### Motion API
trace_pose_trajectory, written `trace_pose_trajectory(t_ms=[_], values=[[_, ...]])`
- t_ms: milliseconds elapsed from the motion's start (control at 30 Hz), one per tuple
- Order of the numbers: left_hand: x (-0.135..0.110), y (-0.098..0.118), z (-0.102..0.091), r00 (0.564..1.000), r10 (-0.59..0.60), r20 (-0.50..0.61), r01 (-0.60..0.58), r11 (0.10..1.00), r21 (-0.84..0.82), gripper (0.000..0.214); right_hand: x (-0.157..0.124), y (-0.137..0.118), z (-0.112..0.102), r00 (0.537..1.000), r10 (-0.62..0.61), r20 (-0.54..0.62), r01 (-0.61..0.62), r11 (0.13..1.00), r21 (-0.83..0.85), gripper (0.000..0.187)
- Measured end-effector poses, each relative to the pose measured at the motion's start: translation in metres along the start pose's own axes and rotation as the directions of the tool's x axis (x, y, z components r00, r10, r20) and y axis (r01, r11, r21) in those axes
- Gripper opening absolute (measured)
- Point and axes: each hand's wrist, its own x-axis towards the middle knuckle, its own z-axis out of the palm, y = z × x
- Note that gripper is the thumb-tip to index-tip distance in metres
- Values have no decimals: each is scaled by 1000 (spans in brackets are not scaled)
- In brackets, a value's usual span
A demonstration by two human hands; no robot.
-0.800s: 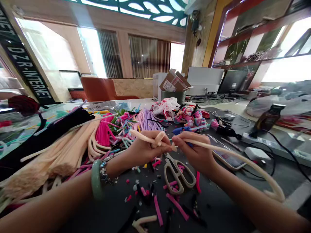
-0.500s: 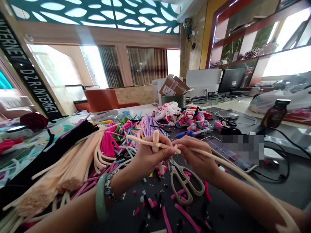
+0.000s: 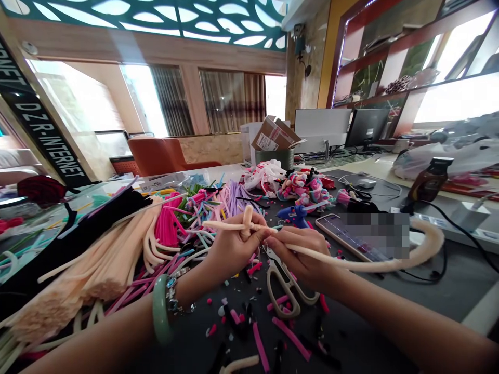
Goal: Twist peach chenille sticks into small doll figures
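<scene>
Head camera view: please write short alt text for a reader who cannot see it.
The left hand and right hand pinch a long peach fuzzy pipe cleaner, bent into a small loop, above a dark table. White-handled scissors and cut pink pipe cleaner pieces lie below; a bundle of peach pipe cleaners sits left.

Chenille stem [image 3: 351, 264] fuzzy, matt; scissor handles [image 3: 273, 296] smooth plastic; bangle [image 3: 159, 311] glossy, possibly jade.
</scene>
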Motion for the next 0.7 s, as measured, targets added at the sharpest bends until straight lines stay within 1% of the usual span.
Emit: trace_pose_trajectory(t_ms=[67,133,200,300,433,633,700], values=[[2,-2,-1,999,8,34,-7,1000,-18,15,1,1,-1,999,30,13,-31,996,81,28],[4,-3,-2,997,6,81,0,997,-74,13,2,1,-3,997,70,28,-74,982,172,27],[5,-4,-4,991,12,136,5,992,-123,13,3,1,-4,990,134,45,-141,959,245,26],[6,-2,-7,978,5,207,25,989,-144,14,4,1,-4,967,244,73,-254,912,321,30],[5,1,-8,985,7,171,7,996,-84,13,6,1,-6,942,327,72,-330,869,369,33],[0,4,-7,976,110,189,-123,991,55,9,8,6,-7,942,334,31,-324,881,345,36],[-1,5,-6,977,108,185,-121,991,56,8,8,8,-6,938,345,20,-330,879,344,35]])
